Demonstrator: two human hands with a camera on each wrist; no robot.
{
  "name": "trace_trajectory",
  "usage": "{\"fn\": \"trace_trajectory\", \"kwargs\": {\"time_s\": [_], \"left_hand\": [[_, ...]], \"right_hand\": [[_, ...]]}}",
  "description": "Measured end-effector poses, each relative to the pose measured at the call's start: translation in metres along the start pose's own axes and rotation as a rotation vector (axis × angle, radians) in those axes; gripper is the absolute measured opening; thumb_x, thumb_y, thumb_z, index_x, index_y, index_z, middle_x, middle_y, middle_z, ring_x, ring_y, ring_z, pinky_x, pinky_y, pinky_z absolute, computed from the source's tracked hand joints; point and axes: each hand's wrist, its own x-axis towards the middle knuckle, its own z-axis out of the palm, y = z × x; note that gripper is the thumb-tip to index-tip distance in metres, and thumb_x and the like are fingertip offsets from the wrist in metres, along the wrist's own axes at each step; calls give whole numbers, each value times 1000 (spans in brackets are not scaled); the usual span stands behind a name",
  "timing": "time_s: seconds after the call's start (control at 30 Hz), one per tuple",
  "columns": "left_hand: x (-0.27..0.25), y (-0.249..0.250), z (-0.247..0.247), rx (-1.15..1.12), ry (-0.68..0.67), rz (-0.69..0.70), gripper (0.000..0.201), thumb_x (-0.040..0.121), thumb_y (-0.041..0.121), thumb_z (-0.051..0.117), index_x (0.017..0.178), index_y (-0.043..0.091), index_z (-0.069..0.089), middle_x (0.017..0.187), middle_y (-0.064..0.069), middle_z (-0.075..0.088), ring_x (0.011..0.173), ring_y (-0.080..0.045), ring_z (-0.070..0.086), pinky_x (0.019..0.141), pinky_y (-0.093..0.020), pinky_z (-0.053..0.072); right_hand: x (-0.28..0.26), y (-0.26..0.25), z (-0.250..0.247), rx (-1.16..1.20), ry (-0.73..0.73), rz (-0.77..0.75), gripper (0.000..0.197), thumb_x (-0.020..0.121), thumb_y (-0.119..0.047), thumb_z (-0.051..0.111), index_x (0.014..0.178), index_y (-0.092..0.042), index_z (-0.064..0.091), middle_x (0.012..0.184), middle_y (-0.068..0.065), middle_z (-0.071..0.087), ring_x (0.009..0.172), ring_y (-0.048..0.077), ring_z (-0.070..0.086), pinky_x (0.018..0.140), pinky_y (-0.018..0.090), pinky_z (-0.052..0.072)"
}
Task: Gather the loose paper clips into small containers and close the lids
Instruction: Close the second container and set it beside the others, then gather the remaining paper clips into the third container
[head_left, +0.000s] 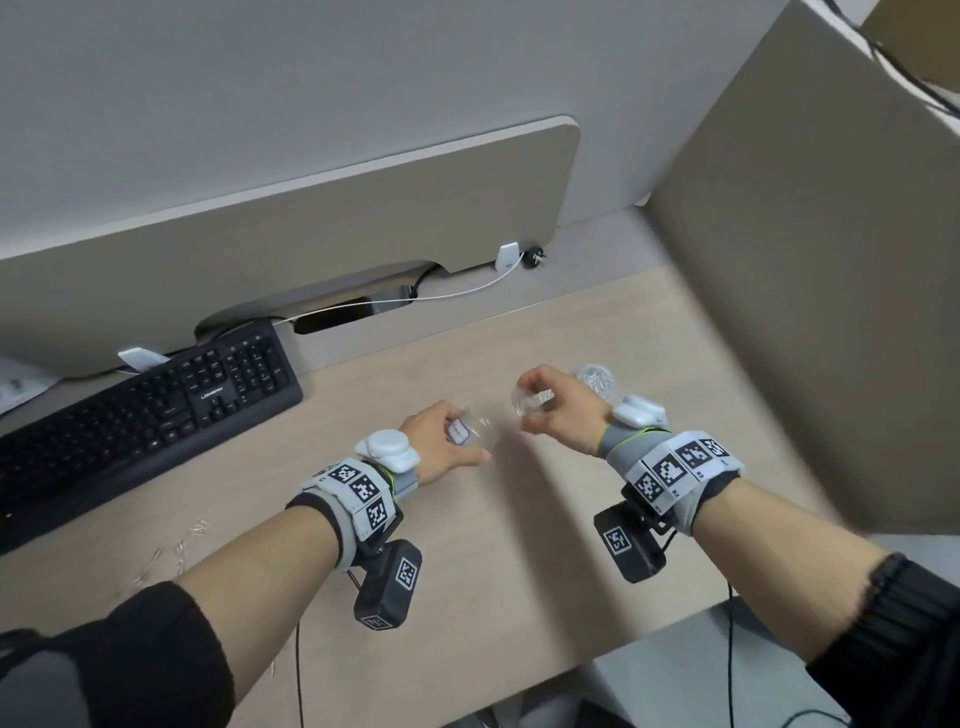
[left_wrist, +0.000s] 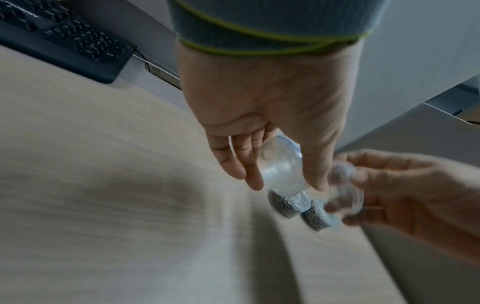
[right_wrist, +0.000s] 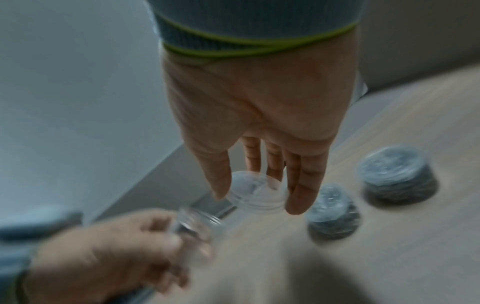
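My left hand (head_left: 470, 436) grips a small clear jar (head_left: 480, 434) with a blue-edged label, held just above the desk. In the left wrist view the same jar (left_wrist: 281, 168) sits between the thumb and fingers of that hand (left_wrist: 285, 185). My right hand (head_left: 527, 408) pinches a second clear round piece (right_wrist: 249, 185), a lid or a jar, I cannot tell which, a little apart from the first. Two closed containers full of clips (right_wrist: 333, 214) (right_wrist: 397, 174) stand on the desk beyond it. Several loose paper clips (head_left: 176, 551) lie at the near left.
A black keyboard (head_left: 140, 415) lies at the left of the wooden desk (head_left: 519, 571). A white cable (head_left: 457, 293) runs along the rear partition. A beige side panel (head_left: 810, 312) walls off the right. The desk's front edge is close to my forearms.
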Motion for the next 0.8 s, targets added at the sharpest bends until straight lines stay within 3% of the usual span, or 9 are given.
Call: {"fn": "trace_trajectory", "kwargs": {"time_s": [0.1,0.2,0.3,0.37,0.5,0.63,0.8], "left_hand": [[-8,-11,3,-37,34,-12,46,66,54,80,94,25,58,85,5,70,77,-15,68,70,-31,52],[-17,-20,6,-64,47,-2,44,68,55,75,94,23,58,82,2,71,69,-16,71,69,-33,55],[-25,-31,8,-61,63,0,45,70,54,74,101,26,56,88,6,70,76,-13,69,69,-31,55],[-32,-40,8,-41,81,-13,43,72,51,76,102,28,54,91,10,67,82,-10,64,65,-23,47],[-47,-60,3,-75,122,-60,52,61,56,76,100,30,53,98,12,65,89,-9,62,70,-21,44],[-61,-81,-9,-107,177,-89,48,67,47,82,99,28,53,99,8,66,90,-13,64,70,-22,45],[-88,-106,-31,-97,262,-121,54,71,39,81,110,24,46,98,5,62,89,-18,60,70,-28,42]], "right_hand": [[-5,33,5,-377,-6,123,51,79,-43,66,123,-21,51,117,6,58,100,29,60,88,40,51],[-8,60,19,-593,-43,251,57,83,-55,49,123,-15,50,124,8,49,104,34,58,88,44,50],[-8,72,30,-642,-4,310,45,88,-43,50,120,-11,49,116,9,45,99,37,60,81,42,48],[-10,77,36,-699,28,330,36,91,-35,49,117,-11,47,111,10,43,98,36,61,74,40,43],[-10,77,42,-785,12,310,43,90,-42,52,121,-14,46,115,8,44,107,34,58,74,39,40],[-11,53,49,-900,-14,246,54,89,-50,55,127,-14,42,124,9,46,115,32,52,81,42,44],[-4,4,91,-857,-71,131,54,91,-54,49,126,-14,46,125,11,51,105,34,59,84,43,49]]}}
